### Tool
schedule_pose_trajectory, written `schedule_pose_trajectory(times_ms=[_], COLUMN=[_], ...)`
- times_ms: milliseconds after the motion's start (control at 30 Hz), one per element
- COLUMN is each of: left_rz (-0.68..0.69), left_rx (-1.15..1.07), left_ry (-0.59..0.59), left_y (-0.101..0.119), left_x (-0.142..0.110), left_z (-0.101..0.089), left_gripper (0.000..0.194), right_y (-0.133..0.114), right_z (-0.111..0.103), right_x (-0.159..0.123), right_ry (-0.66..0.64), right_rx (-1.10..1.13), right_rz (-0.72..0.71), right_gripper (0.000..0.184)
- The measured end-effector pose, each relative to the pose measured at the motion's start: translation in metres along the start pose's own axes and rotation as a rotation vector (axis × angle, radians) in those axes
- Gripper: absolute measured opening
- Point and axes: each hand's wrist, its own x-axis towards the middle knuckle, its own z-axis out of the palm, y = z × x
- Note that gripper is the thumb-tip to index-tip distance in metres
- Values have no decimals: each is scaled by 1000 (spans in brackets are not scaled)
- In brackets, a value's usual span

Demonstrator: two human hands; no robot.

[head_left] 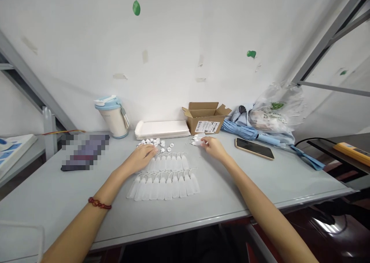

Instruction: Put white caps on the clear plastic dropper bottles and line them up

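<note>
Frosted translucent plastic pieces with white cords (168,188): two rows laid out, similar loose clump (198,143) outside them. Right hand (214,148) at clump, fingertips bunched, pinch unclear. Left hand (141,158) beside back row, near uncounted small round white caps (162,144); can't tell its grip.

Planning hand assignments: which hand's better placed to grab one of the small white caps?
Probably the left hand: it's close beside the small white caps. The right hand is farther off, fingers at translucent tubes near the cardboard box.
</note>
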Motion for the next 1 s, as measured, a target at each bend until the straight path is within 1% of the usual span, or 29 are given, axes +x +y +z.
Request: schedule_pose_trajectory(times_ms=[67,133,333,467,600,667,733,767,833,900,1000], left_rz=[6,-1,-14,-19,-103,-161,-238,-279,-338,-345,-325], left_rx=[51,77,65,4,-136,-215,-291,-327,-403,-493,-587], left_ry=[-37,-45,-28,20,105,137,169,192,253,316,358], left_y=[-1,-1,2,5,9,11,12,12,11,10,12], left_x=[0,0,-1,-2,-3,-3,-3,-2,-1,0,0], left_z=[0,1,0,-3,-6,-8,-10,-11,-12,-12,-10], left_gripper=[45,47,47,46,45,46,45,45,43,36,29], right_y=[4,8,14,13,6,-2,-15,-24,-42,-58,-73], right_z=[-3,-5,-7,-6,-5,-5,-6,-6,-5,-2,3], right_x=[1,2,3,2,-1,-3,-8,-12,-20,-28,-38], right_ry=[-1,-3,4,23,63,113,132,110,-31,-130,-210], right_rx=[-16,-27,-40,-39,-46,-31,36,89,203,291,319], right_rz=[12,19,29,19,-22,-55,-98,-126,-175,-183,-170], right_gripper=[24,24,23,22,22,22,18,14,12,14,13])
